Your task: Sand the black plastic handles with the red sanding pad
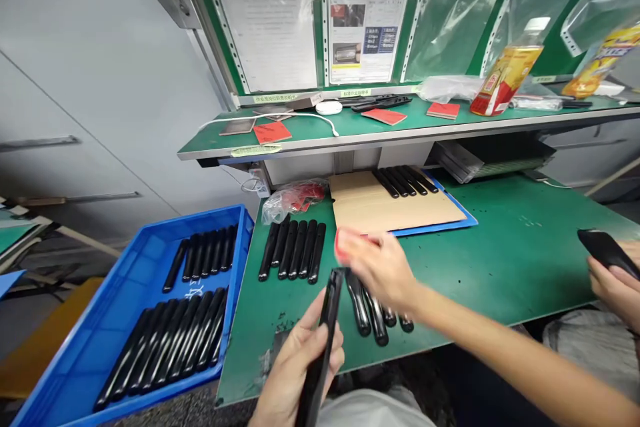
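My left hand [300, 363] grips a black part [323, 347] edge-on above the green bench's [500, 267] near edge; its lower end is cut off. My right hand [377, 267], blurred, pinches a red piece [343, 245], its shape unclear, over loose black parts [373, 313].

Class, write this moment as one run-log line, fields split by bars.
left hand: holds black bar upright | right hand: blurred, over loose bars, red item at fingertips | row of bars on green table | blue crate left
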Tool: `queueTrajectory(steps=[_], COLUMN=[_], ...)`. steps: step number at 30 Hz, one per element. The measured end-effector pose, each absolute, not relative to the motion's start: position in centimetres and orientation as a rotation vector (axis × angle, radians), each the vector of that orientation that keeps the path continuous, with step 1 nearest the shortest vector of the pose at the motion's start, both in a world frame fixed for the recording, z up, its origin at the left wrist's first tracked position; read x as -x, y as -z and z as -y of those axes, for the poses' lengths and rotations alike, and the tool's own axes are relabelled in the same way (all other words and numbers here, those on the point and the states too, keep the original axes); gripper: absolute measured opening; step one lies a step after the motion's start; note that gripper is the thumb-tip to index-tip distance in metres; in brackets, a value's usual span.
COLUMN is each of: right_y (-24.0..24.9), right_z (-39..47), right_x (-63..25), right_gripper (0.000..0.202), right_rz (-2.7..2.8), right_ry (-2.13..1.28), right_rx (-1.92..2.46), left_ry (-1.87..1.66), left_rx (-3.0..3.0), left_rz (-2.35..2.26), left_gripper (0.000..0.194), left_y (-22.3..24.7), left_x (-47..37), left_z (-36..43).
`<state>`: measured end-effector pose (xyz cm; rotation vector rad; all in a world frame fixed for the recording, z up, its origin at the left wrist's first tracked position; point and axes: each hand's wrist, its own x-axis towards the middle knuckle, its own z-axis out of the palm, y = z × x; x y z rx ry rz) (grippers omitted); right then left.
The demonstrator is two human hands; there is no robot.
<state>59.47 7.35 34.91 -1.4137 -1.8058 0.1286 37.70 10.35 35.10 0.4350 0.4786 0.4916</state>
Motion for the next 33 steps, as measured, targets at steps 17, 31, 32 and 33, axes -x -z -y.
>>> queueTrajectory(steps=[17, 31, 32, 33], right_y=[-31.4, -30.1, -30.1, -30.2], right_z=[-2.0, -3.5, -3.6, -3.6], right_x=[-49.9, -46.9, -46.9, -46.8], right_gripper=[0.06, 0.056, 0.052, 0.049], right_rz=[0.782, 1.085, 1.08, 1.081], right_ry=[-0.741, 0.138, 0.149, 0.17], right_rx=[1.174, 1.302, 1.312, 1.322], left_ry=[-1.066, -1.404, -1.405, -1.407], left_rx=[-0.149, -0.062, -0.045, -0.033], left_rz=[-0.55, -0.547, -0.55, -0.552], left_gripper=[0.021, 0.015, 0.015, 0.015], left_y=[-37.0, -40.2, -40.4, -40.5], left_x=[-38.9, -40.2, -40.2, -40.3], left_z=[-15.8, -15.1, -15.0, -14.9])
